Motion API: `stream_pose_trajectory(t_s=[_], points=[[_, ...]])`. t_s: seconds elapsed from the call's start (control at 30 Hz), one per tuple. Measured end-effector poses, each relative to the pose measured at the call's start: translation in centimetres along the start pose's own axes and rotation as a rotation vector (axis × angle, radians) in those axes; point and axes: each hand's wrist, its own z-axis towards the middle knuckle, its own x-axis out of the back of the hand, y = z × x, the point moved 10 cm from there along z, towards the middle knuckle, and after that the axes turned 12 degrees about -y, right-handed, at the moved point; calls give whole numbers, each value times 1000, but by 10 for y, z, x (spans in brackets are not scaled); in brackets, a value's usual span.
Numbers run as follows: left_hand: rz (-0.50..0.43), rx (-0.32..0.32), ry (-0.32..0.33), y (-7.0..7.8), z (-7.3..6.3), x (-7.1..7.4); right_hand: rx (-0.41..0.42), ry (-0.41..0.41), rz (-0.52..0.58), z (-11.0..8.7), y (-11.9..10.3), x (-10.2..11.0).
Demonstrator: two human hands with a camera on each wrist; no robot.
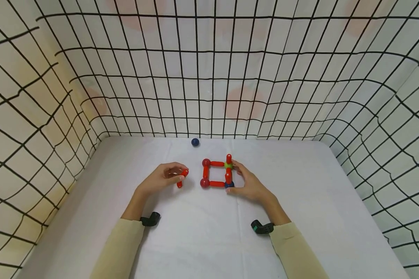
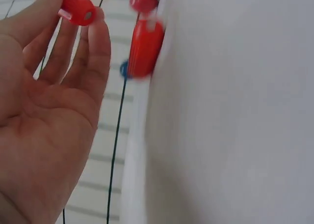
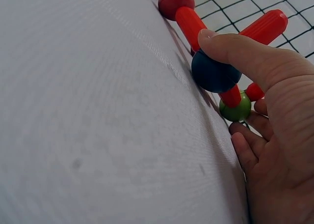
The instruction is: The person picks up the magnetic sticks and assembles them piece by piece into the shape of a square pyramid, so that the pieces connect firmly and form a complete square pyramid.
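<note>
My left hand pinches a red toy rod between thumb and fingertips. A second red rod shows just below those fingers, blurred in the left wrist view. To the right lies a square frame of red rods with balls at its corners: two red balls on the left, a green ball at the far right and a blue ball at the near right. Red rods stand up from the green and blue balls. My right hand grips this side, thumb on the blue ball, fingers at the green one.
A loose dark blue ball sits near the back edge of the white-covered table. Black netting rises behind the table and along both sides. A black wrist camera is strapped on each wrist.
</note>
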Motion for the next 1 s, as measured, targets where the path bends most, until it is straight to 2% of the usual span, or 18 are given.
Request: stream_pose_trajectory(t_s=[0.2,0.4,0.53,0.73,1.0], points=[[-32,-33,-11,13,19,-24,13,-4,2,0,-2,-2],[-7,-73,11,22,33,-32,10,4,-1,-1,-2,-1],[-12,-78,12,21,41,-36,14,-1,-6,-1,-2,-1],[14,-52,-8,15,51,-46,12,-6,2,-1,-2,-2],[21,-45,-12,14,52,-51,51,14,0,-3,-9,1]])
